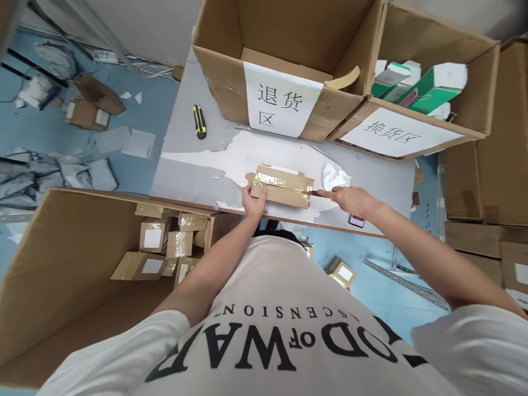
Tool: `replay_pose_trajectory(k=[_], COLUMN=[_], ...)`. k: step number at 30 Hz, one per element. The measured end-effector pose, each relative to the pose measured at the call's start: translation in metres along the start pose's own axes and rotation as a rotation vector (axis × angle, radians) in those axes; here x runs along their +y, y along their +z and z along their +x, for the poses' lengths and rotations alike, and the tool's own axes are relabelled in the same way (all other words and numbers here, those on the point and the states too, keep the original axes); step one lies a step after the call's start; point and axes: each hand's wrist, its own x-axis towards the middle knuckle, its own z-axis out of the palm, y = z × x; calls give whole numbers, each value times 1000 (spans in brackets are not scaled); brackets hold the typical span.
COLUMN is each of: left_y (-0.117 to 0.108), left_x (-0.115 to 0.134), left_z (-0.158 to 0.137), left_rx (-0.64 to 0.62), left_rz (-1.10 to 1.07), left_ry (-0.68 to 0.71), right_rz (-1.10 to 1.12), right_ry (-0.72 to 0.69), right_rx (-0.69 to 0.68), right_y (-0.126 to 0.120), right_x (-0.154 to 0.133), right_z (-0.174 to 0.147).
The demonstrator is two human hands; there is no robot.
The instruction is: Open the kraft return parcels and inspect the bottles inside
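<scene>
A small cardboard box (282, 193), sealed with shiny clear tape, lies on the table before me. Around its left end is my left hand (254, 201), the thumb on top and the fingers at the side. In my right hand (350, 199) is a slim red-and-black utility knife (317, 193). Its tip is at the box's right end, at the taped edge; I cannot make out the blade. Crumpled white paper (334, 177) lies just beyond the right hand. A phone (356, 220) rests near the table edge below that hand.
A yellow-and-black utility knife (199, 121) lies at the table's left. Two big labelled cartons, one open (231, 91) and one with green boxes (474, 124), line the back. A large carton (82, 231) with taped parcels stands at left. Grey bags (74, 173) litter the floor.
</scene>
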Motion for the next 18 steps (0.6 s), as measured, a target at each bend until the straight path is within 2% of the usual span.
replay_pose_trajectory(k=[6,12,15,18], left_y=[0,0,-1,-3], left_x=[0,0,0,2], left_z=[1,2,3,2], left_rx=[30,31,1,-30], left_rz=[49,76,61,44], left_ry=[36,-3,-7,-12], right_rz=[31,-34,65,216], right_ry=[59,67,141,412], right_rx=[19,37,197,426], right_y=[9,20,44,89], right_x=[9,15,20,15], right_z=[-33,-58,-71,-65])
